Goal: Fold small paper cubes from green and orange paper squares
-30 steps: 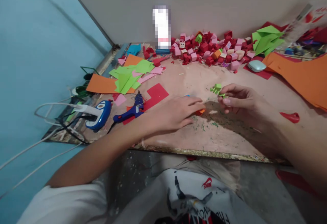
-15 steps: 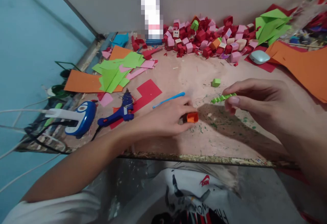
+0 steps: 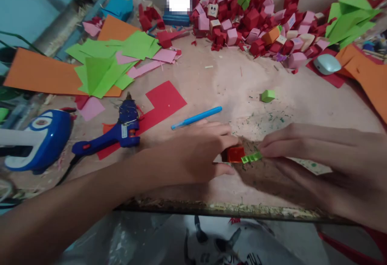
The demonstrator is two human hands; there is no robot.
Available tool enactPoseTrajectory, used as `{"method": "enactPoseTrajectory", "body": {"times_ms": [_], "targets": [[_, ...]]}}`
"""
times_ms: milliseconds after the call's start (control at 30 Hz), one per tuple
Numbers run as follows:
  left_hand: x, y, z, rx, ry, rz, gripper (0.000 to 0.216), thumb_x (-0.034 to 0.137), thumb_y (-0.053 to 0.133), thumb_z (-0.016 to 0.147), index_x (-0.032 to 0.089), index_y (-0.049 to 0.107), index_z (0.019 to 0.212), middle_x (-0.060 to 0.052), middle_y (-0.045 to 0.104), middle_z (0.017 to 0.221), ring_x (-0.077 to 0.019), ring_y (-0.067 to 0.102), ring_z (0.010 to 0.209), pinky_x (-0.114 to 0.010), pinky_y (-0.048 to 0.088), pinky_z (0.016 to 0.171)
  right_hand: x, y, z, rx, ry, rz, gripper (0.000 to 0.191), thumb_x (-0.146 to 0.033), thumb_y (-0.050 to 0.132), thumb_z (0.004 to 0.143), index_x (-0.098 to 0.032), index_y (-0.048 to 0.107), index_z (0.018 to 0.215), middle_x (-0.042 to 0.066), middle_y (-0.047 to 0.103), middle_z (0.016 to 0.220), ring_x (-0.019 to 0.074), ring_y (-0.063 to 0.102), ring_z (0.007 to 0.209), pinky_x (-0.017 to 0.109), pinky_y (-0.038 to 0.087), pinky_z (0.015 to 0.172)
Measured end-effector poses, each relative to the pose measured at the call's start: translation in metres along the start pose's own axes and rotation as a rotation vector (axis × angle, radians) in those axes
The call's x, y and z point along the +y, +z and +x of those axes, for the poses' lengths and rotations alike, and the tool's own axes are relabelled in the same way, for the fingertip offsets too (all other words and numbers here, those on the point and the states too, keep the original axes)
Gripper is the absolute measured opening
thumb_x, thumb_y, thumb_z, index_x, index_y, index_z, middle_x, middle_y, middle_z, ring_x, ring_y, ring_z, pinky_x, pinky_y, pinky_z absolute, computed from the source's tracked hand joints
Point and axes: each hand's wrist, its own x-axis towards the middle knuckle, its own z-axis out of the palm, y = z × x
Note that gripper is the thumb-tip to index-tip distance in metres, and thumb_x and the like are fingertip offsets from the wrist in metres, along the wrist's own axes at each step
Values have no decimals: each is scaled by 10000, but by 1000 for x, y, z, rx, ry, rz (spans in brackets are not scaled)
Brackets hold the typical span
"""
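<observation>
My left hand [image 3: 193, 154] rests on the board near its front edge, fingers closed round a small orange paper cube [image 3: 235, 153]. My right hand [image 3: 317, 162] comes in from the right and pinches a short pleated green paper strip [image 3: 251, 158], whose end touches the cube's right side. A small green cube [image 3: 267, 95] lies alone farther back. A light blue pen [image 3: 196, 117] lies just behind my left hand.
A blue glue gun [image 3: 115, 133] lies on red paper [image 3: 165, 100] at the left, beside a blue and white device [image 3: 39, 138]. Green, orange and pink sheets [image 3: 102, 65] cover the back left. A pile of red and pink cubes [image 3: 250, 23] lines the back wall; a pale grey mouse-like object [image 3: 327, 63] at right.
The camera has tipped down and closer. My right hand has lowered the green strip from mid-air to the orange cube's side. My left hand keeps its hold on the cube.
</observation>
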Motion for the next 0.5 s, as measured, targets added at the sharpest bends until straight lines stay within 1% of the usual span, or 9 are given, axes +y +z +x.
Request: {"method": "enactPoseTrajectory", "body": {"times_ms": [67, 167, 267, 367, 500], "targets": [[0, 1, 1, 19, 20, 11, 360, 475, 805, 952, 240, 716, 1210, -51, 726, 1156, -282, 672, 1127, -422, 489, 1011, 4, 4, 1, -27, -52, -24, 215, -71, 646, 981, -249, 718, 1076, 58, 821, 1012, 181, 781, 815, 283, 619, 664], [0, 1, 2, 27, 43, 9, 297, 442, 785, 976, 228, 722, 1173, -53, 733, 1142, -270, 677, 1106, -406, 492, 986, 10, 13, -3, -40, -52, -22, 252, -46, 661, 956, -249, 725, 1091, 63, 812, 1061, 182, 764, 824, 289, 617, 650], [0, -1, 3, 27, 47, -9, 255, 426, 774, 986, 226, 724, 1137, -53, 741, 1121, -260, 683, 1062, -399, 493, 952, 13, 20, -8, -61, -44, -8, 275, -61, 674, 962, -262, 717, 1146, 65, 806, 1070, 206, 762, 837, 314, 627, 652], [1, -2, 4, 28, 37, -22, 233, 438, 762, 993, 233, 723, 1098, -48, 736, 1095, -253, 685, 1014, -392, 496, 917, 13, 25, -10, -95, -23, 0, 258, -98, 693, 981, -254, 708, 1186, 79, 791, 1092, 221, 753, 863, 334, 624, 664], [1, 0, 3, 13, 12, 7, 225, 449, 771, 982, 241, 715, 1048, -50, 724, 1088, -249, 685, 994, -373, 507, 883, 13, 29, -8, -99, -30, -4, 218, -99, 676, 1003, -229, 707, 1175, 85, 782, 1089, 216, 732, 880, 345, 609, 698]]}}
